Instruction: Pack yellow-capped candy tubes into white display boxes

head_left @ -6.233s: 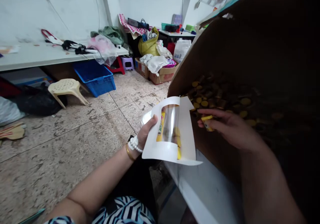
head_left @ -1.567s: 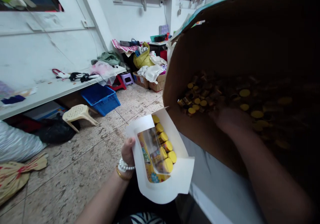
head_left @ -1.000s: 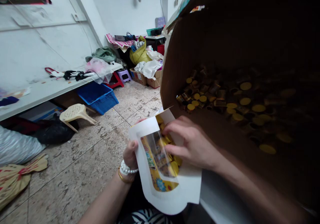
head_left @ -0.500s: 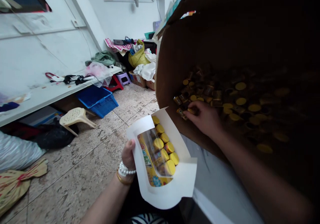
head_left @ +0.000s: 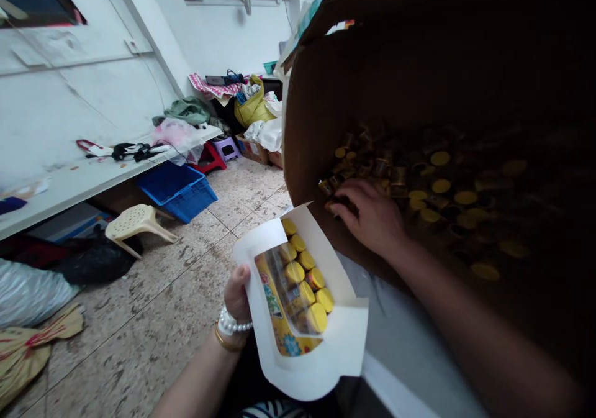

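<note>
"Since a second earlier, our right hand (head_left: pixel 372 219) had moved from the white package (head_left: pixel 347 337) into the big carton (head_left: pixel 314 101)."

"Gripping anything?"

"We couldn't tell (its fingers curled among loose yellow-capped tubs (head_left: pixel 440 186)). Our left hand (head_left: pixel 237 297) clasped the package's edge, just beside the carton."

"Any risk?"

"Tipping the open package, we judged, could have spilled the packed tubs (head_left: pixel 325 300)."

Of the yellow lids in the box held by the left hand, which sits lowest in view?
The bottom lid in the white box: it looks largest, and even the next lid, up and to its right, sits higher.
</note>
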A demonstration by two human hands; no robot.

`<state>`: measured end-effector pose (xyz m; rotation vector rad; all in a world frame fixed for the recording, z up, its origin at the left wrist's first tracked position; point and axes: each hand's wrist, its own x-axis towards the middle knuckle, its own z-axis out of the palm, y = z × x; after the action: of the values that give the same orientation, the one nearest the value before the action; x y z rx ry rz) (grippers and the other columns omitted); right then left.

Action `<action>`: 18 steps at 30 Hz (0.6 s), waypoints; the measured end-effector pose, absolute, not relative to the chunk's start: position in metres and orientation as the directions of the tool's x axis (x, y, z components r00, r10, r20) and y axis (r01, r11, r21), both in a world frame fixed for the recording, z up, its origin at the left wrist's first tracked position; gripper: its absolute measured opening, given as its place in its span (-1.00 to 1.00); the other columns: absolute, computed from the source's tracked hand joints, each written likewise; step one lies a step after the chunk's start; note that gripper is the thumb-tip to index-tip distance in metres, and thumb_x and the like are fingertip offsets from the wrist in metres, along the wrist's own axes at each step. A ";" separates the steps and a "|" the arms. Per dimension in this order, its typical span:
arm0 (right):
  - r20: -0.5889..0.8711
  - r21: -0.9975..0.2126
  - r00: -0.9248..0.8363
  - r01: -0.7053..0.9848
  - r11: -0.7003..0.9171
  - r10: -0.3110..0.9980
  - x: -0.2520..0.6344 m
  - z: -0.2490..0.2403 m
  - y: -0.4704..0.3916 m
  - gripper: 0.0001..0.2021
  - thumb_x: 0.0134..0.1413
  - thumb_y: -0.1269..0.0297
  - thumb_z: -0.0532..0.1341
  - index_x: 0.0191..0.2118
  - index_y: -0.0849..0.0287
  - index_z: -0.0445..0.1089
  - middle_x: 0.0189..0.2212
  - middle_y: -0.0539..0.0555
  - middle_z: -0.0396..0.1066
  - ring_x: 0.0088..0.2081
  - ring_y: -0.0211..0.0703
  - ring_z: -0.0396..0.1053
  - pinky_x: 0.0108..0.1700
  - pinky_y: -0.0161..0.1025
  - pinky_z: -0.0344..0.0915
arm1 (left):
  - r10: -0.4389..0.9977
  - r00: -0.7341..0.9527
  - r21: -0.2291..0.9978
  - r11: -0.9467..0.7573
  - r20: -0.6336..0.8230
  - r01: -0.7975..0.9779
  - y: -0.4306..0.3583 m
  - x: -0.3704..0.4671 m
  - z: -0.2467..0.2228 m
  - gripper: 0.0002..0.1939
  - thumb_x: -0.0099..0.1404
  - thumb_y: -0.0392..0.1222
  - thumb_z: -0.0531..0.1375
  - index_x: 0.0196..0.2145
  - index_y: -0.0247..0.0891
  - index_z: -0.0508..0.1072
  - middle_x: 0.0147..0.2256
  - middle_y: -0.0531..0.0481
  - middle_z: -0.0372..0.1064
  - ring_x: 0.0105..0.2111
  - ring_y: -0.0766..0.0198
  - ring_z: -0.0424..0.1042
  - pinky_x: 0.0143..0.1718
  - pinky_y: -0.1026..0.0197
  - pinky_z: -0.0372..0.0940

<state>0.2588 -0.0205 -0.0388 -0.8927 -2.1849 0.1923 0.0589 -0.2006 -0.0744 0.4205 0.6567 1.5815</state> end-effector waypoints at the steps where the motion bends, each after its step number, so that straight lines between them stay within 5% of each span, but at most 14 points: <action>1: 0.538 -0.330 -0.482 0.635 0.698 0.692 0.265 -0.047 -0.007 -0.79 0.25 0.33 0.21 -0.05 0.25 0.50 0.01 0.29 0.50 0.05 0.18 0.40 0.11 0.09 0.30 | 0.987 -0.117 0.620 -0.022 -0.113 -0.784 -0.200 0.058 -0.074 -0.65 0.08 0.05 0.41 -0.28 -0.25 0.63 -0.27 -0.19 0.64 0.05 -0.27 0.51 0.19 -0.29 0.33; 5: 0.423 -0.237 -0.522 0.725 0.647 0.740 0.272 -0.057 0.009 -0.80 0.17 0.42 0.21 -0.11 0.29 0.51 -0.12 0.30 0.51 -0.01 0.24 0.41 0.03 0.09 0.34 | 0.976 -0.191 0.601 -0.092 -0.102 -0.794 -0.196 0.060 -0.073 -0.77 0.05 0.02 0.43 -0.47 -0.19 0.60 -0.43 -0.10 0.62 -0.10 -0.23 0.60 0.16 -0.28 0.37; 10: 0.565 -0.672 -0.320 0.356 0.649 0.761 0.254 -0.016 -0.041 -0.81 0.11 0.24 0.36 -0.16 0.11 0.45 -0.25 0.04 0.52 -0.30 -0.12 0.45 -0.23 -0.18 0.39 | 0.970 -0.216 0.611 -0.105 -0.111 -0.785 -0.194 0.065 -0.071 -0.80 0.04 0.00 0.45 -0.47 -0.15 0.62 -0.41 -0.05 0.63 -0.16 -0.17 0.62 0.15 -0.23 0.39; 12: 0.582 -0.742 -0.312 0.174 0.647 0.751 0.244 -0.004 -0.062 -0.82 0.11 0.23 0.38 -0.22 0.09 0.40 -0.22 0.02 0.52 -0.28 -0.17 0.46 -0.23 -0.22 0.40 | 0.972 -0.205 0.622 -0.089 -0.118 -0.778 -0.195 0.067 -0.074 -0.76 0.04 0.01 0.45 -0.39 -0.17 0.65 -0.35 -0.08 0.65 -0.14 -0.18 0.62 0.14 -0.23 0.40; 18: 0.691 -0.666 -0.293 0.097 0.739 0.661 0.231 -0.005 -0.091 -0.83 0.12 0.32 0.38 -0.37 0.10 0.35 -0.22 0.06 0.41 -0.23 -0.19 0.41 -0.22 -0.25 0.39 | 0.993 -0.105 0.567 -0.055 -0.055 -0.822 -0.204 0.067 -0.087 -0.70 0.24 -0.02 0.32 -0.14 -0.20 0.66 -0.15 -0.10 0.65 -0.13 -0.05 0.62 0.17 -0.11 0.40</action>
<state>0.2310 -0.0906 -0.0048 -0.5923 -1.8080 0.6210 0.0674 -0.2036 -0.0875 0.4076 0.5432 1.6030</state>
